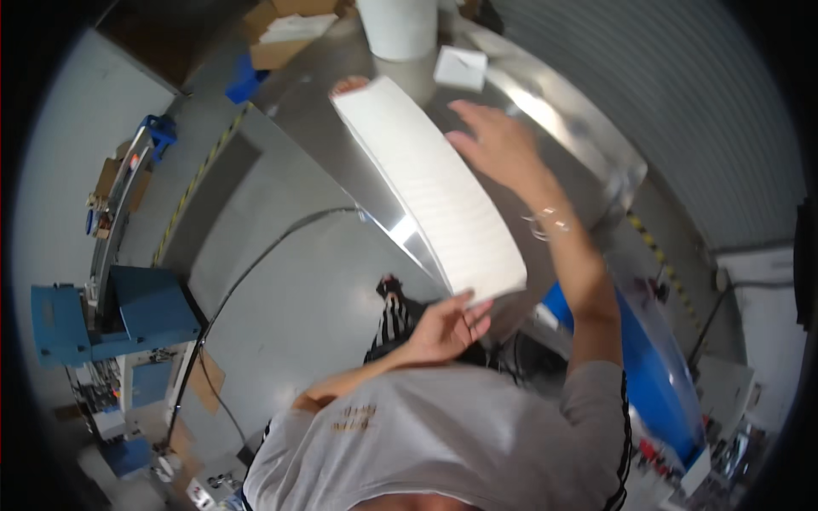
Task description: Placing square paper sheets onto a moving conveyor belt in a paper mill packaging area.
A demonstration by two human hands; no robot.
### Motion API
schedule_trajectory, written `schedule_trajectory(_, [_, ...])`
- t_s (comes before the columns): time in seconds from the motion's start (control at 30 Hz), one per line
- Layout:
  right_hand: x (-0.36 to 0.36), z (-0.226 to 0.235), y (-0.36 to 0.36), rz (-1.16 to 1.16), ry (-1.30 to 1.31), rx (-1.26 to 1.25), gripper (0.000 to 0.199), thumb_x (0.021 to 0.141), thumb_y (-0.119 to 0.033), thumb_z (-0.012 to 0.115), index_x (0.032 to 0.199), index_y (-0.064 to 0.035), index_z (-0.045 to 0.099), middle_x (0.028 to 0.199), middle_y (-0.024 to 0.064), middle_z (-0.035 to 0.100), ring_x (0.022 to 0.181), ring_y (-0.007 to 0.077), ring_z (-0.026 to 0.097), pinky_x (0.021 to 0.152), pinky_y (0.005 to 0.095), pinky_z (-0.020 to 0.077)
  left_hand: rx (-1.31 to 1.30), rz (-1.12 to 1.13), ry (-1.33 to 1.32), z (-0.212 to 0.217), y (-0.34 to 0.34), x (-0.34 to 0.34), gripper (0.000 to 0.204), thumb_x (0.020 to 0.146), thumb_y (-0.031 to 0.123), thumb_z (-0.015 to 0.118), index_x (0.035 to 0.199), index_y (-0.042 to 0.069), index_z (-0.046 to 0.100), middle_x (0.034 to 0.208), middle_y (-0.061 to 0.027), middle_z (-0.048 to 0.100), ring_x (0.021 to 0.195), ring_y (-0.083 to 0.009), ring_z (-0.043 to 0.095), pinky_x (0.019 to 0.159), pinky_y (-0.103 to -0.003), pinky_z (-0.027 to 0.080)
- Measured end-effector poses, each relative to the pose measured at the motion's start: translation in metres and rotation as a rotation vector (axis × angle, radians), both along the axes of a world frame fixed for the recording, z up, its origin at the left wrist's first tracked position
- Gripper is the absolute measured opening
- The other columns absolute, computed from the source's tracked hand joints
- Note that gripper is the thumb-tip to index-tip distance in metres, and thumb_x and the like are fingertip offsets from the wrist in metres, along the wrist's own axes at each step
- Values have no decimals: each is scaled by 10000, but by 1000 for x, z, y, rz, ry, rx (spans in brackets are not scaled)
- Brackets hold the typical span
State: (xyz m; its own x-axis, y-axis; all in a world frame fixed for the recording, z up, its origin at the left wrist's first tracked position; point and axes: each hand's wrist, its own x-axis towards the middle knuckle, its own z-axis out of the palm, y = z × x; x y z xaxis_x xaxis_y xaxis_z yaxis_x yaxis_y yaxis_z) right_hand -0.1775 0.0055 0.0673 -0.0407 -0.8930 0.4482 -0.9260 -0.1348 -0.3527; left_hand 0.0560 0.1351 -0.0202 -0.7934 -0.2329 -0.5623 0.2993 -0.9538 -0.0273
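I stand at a shiny metal desk [311,140], bright light [532,104] streaking its far edge. Around me I see grey floor [285,294], yellow-and-black tape [201,182] (rather scuffed-looking), a ribbed grey wall [648,94] rightward, a pale wall [51,196] leftward.

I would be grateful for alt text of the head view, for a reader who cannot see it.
A person's left hand touches the near end of a long white strip over a metal table. The right hand, open, is close to the strip's right edge. Farther off are a white tub and a small white square.
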Motion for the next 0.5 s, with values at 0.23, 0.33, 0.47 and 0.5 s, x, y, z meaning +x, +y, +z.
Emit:
schedule_trajectory(0.23, [-18, -67, 217, -265, -454, 808, 565, 779, -240, 733, 1259, -48, 505, 918, 135, 685, 848, 263, 677, 755, 335, 533, -23, -67, 88, 2, -5, -9, 183, 921, 152, 567, 1092, 88, 567, 1188, -97, 620, 1136, -247, 572, 887, -373, 479])
schedule_trajectory(0.33, [25, -103, 231, -304, -797, 474, 638, 786, -287, 727, 1309, -45, 452, 1041, 200, 648, 877, 306, 660, 765, 340, 523, -198, -487, -18, 15, -4, -15, 204, 920, 153, 584, 1109, 78, 566, 1055, -61, 669, 959, -203, 649, 822, -319, 503])
schedule_trajectory(0.47, [47, -103, 229, -485, -909, 211, 604, 821, -257, 690, 1328, -42, 442, 1189, 195, 587, 930, 302, 645, 801, 360, 513, -1763, -603, -39, 45, 3, -11, 351, 840, 193, 693, 1153, 69, 595, 1003, -96, 640, 912, -246, 604, 808, -359, 474])
schedule_trajectory(0.5, [48, -107, 230, -510, -753, 169, 544, 848, -213, 650, 1330, -53, 452, 1247, 186, 554, 1010, 317, 616, 836, 367, 499, -2461, -242, -102, 47, -4, -19, 391, 813, 216, 713, 1155, 63, 600, 1071, -138, 619, 990, -295, 580, 836, -389, 458])
